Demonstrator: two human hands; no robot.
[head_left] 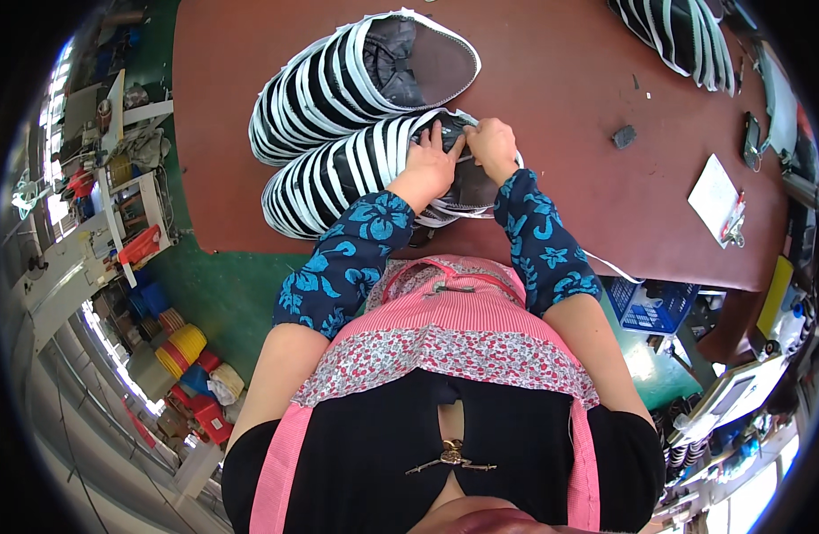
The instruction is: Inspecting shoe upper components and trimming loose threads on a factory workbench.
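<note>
Two long stacks of nested black fabric pieces with white edging lie side by side on the table. The farther stack is untouched by either hand. On the nearer stack, my left hand lies with spread fingers on the dark inside of the end piece. Beside it, my right hand is closed, with its curled fingers pinching the white-edged rim of that same piece. The hands partly cover the end piece, and the right fingertips are hidden.
A reddish-brown table spans the front. On it are another striped stack, a small dark lump, a clipboard with paper and a black device. A blue basket stands below the near right edge.
</note>
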